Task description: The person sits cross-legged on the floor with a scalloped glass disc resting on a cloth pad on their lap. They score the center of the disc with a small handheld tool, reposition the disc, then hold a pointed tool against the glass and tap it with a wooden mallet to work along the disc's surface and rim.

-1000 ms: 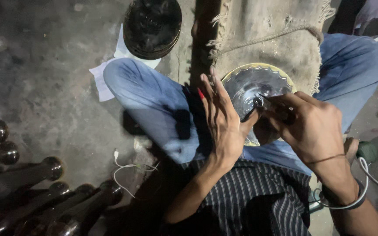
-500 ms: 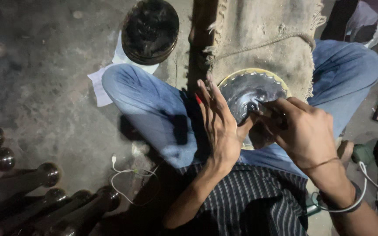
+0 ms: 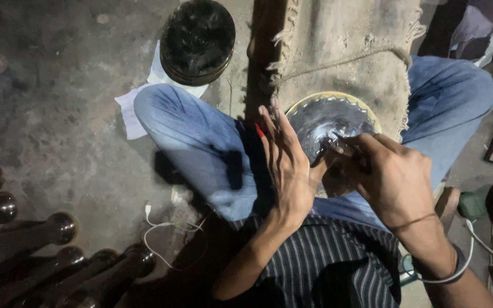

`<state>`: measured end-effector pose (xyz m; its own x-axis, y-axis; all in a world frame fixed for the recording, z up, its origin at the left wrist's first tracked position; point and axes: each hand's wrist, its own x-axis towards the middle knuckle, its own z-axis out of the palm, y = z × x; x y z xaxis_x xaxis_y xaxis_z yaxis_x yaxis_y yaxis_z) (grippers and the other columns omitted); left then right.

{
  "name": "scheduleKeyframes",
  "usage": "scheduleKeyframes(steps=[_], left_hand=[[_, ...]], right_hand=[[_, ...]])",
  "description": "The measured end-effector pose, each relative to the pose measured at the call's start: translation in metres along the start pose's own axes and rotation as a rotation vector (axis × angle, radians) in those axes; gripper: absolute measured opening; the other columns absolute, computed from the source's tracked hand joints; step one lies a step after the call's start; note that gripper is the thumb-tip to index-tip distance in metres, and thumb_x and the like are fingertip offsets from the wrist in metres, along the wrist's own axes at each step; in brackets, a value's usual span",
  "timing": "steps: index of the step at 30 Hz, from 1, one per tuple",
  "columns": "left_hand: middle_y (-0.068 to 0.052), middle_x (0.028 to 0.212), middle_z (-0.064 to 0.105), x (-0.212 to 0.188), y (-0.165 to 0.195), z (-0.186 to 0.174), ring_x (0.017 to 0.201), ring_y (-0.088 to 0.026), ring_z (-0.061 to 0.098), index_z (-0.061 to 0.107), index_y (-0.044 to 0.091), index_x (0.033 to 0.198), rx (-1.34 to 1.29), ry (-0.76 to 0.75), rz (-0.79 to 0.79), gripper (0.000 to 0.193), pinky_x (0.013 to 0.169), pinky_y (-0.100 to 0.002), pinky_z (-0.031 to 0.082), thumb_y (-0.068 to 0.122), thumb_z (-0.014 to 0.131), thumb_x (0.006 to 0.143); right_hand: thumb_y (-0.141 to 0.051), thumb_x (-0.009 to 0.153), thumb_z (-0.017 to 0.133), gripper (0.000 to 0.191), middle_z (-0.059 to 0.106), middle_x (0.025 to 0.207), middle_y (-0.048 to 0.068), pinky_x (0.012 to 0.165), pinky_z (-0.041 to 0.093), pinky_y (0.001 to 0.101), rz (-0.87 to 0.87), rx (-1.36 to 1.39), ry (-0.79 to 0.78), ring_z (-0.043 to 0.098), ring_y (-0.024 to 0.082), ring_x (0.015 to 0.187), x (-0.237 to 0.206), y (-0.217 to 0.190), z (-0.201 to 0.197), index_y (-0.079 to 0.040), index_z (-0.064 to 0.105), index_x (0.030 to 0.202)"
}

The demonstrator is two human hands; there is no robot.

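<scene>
A round shiny metal dish [image 3: 331, 122] with a yellowish rim rests between my crossed legs in blue jeans. My left hand [image 3: 288, 168] lies flat against the dish's left edge, fingers straight and pointing away from me. My right hand [image 3: 392, 177] is curled over the dish's near side, fingers closed on a small tool [image 3: 340, 144] pressed against the metal surface. What kind of tool it is cannot be made out. A red object [image 3: 259, 130] shows just left of my left hand.
A dark round bowl [image 3: 197, 40] sits on white paper [image 3: 135, 105] on the grey floor ahead. A fringed sack mat [image 3: 349, 51] lies under the dish. Several dark metal knobbed rods [image 3: 47, 234] lie at lower left. A white cable [image 3: 166, 228] trails beside them.
The view has shifted slightly. Both hands stay on the dish, with my right hand working a little along its near side.
</scene>
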<state>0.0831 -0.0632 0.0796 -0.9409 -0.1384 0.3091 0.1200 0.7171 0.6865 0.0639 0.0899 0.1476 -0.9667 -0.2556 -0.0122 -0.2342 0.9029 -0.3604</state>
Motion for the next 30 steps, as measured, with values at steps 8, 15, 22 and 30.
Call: scheduleKeyframes(steps=[8, 15, 22, 30], left_hand=[[-0.031, 0.171, 0.01, 0.0, -0.001, 0.0, 0.161, -0.05, 0.014, -0.001, -0.01, 0.161, -0.026, -0.039, -0.033, 0.122, 0.132, -0.06, 0.015, 0.044, 0.08, 0.087], [-0.029, 0.172, 0.01, 0.0, -0.003, 0.0, 0.162, -0.05, 0.012, 0.0, -0.008, 0.162, -0.021, -0.016, -0.004, 0.121, 0.133, -0.06, 0.015, 0.043, 0.08, 0.088], [-0.029, 0.172, 0.01, -0.004, -0.005, 0.0, 0.162, -0.051, 0.013, 0.001, -0.009, 0.162, -0.032, -0.037, -0.012, 0.119, 0.132, -0.062, 0.015, 0.039, 0.081, 0.088], [-0.028, 0.173, 0.014, -0.001, -0.008, 0.007, 0.164, -0.049, 0.013, 0.004, -0.006, 0.164, 0.039, 0.015, 0.01, 0.115, 0.136, -0.06, 0.014, 0.05, 0.074, 0.093]], right_hand=[[-0.029, 0.08, 0.081, 0.033, 0.07, 0.088, 0.009, 0.062, 0.054, 0.0451, -0.017, 0.004, 0.035, 0.07, 0.034, 0.075, -0.003, -0.002, 0.004, -0.009, 0.069, 0.103], [-0.029, 0.079, 0.082, 0.032, 0.071, 0.09, 0.01, 0.062, 0.054, 0.0461, -0.004, -0.04, 0.005, 0.07, 0.035, 0.075, -0.001, -0.001, 0.004, -0.01, 0.07, 0.103], [-0.028, 0.079, 0.08, 0.031, 0.071, 0.09, 0.009, 0.061, 0.054, 0.0457, 0.0, -0.029, 0.043, 0.07, 0.034, 0.074, -0.002, -0.006, 0.004, -0.011, 0.071, 0.104], [-0.029, 0.083, 0.078, 0.029, 0.068, 0.086, 0.011, 0.059, 0.054, 0.0456, -0.156, -0.144, -0.094, 0.07, 0.033, 0.071, 0.009, 0.001, -0.001, -0.009, 0.065, 0.1]])
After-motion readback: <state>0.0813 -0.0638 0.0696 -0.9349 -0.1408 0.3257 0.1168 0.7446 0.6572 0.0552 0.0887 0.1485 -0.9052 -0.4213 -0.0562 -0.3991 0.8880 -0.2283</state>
